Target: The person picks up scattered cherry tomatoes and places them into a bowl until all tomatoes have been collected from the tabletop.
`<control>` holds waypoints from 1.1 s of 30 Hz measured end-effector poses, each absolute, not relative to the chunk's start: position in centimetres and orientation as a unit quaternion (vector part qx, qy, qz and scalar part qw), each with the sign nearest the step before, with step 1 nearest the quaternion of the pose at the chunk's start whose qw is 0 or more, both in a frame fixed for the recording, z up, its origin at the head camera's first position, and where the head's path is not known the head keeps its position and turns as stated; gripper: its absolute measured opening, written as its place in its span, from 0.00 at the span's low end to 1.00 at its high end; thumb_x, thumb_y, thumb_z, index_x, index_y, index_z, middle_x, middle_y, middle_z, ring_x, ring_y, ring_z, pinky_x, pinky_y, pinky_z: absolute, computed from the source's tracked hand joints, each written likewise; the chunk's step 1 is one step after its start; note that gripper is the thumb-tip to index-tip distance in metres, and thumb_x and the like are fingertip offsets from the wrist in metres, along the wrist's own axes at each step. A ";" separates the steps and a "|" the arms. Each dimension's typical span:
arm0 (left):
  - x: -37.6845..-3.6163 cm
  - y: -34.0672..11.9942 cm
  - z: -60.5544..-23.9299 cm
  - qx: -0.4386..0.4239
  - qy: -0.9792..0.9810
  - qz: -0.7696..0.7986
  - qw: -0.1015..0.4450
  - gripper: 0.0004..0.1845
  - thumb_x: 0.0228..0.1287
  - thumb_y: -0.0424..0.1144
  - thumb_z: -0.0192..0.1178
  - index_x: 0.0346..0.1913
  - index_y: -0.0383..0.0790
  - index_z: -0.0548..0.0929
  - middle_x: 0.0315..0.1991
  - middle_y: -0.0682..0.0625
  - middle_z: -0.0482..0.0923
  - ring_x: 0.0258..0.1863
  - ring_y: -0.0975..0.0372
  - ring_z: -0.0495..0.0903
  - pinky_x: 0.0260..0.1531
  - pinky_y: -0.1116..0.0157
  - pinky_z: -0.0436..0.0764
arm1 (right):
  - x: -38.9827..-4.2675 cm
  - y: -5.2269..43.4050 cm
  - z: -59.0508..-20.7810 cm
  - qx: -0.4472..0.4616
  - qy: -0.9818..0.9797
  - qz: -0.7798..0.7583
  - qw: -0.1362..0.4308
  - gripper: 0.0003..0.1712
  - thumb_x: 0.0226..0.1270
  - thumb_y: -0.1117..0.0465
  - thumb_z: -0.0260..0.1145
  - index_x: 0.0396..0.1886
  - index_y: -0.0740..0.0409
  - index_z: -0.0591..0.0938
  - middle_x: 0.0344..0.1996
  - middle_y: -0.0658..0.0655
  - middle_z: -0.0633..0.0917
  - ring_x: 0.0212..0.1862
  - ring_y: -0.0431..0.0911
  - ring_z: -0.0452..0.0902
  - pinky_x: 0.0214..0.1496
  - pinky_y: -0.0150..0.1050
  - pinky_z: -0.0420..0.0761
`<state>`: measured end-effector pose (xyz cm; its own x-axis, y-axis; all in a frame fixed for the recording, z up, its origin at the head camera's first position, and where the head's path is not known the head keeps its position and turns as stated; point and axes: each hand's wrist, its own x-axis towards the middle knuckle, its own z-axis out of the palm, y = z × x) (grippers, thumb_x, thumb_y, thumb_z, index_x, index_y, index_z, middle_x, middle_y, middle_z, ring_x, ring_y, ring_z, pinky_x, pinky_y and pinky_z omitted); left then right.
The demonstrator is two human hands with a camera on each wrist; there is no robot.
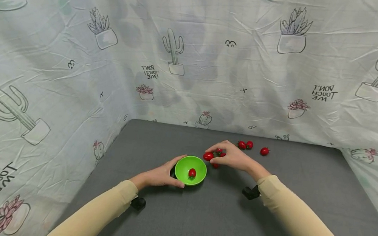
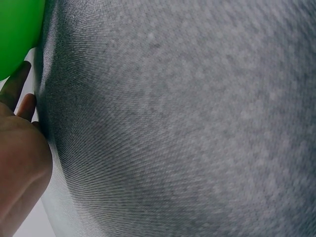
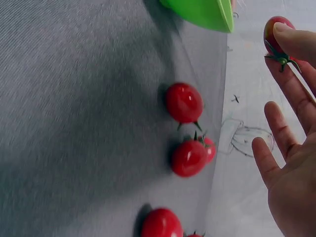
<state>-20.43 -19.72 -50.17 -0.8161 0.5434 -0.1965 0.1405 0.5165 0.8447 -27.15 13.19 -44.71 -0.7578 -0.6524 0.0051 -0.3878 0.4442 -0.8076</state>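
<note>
Right hand (image 1: 232, 156) pinches a tomato (image 1: 208, 156) just right of the green bowl (image 1: 181, 166); left hand (image 1: 160, 174) cups its left side. Best keep the pinch light, clear of the rim, bowl steady.

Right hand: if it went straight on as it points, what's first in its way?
Probably the green bowl, with the tomato pinched in the right hand leading. The tomato looks raised, so it might pass above; depth is unclear.
</note>
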 end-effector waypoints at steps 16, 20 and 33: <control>-20.6 -19.6 -49.3 0.203 0.823 0.469 0.249 0.59 0.61 0.53 0.75 0.84 0.53 0.43 0.80 0.51 0.48 0.77 0.56 0.53 0.71 0.45 0.57 | -27.0 9.0 -45.6 -0.346 0.816 -0.418 0.199 0.15 0.66 0.52 0.75 0.52 0.36 0.88 0.57 0.46 0.78 0.63 0.49 0.61 0.61 0.57 0.70; -20.5 -19.6 -49.2 0.191 0.829 0.459 0.255 0.59 0.60 0.54 0.75 0.84 0.56 0.44 0.81 0.53 0.46 0.78 0.56 0.50 0.72 0.45 0.56 | -26.9 8.3 -45.8 -0.351 0.815 -0.412 0.204 0.15 0.66 0.52 0.75 0.52 0.37 0.88 0.56 0.46 0.79 0.63 0.48 0.61 0.60 0.54 0.72; -20.4 -19.5 -49.5 0.189 0.824 0.466 0.260 0.57 0.62 0.52 0.74 0.83 0.60 0.44 0.81 0.53 0.46 0.78 0.59 0.50 0.73 0.48 0.57 | -26.6 6.6 -46.6 -0.366 0.814 -0.397 0.216 0.15 0.65 0.54 0.76 0.51 0.37 0.88 0.55 0.46 0.80 0.62 0.51 0.62 0.55 0.48 0.75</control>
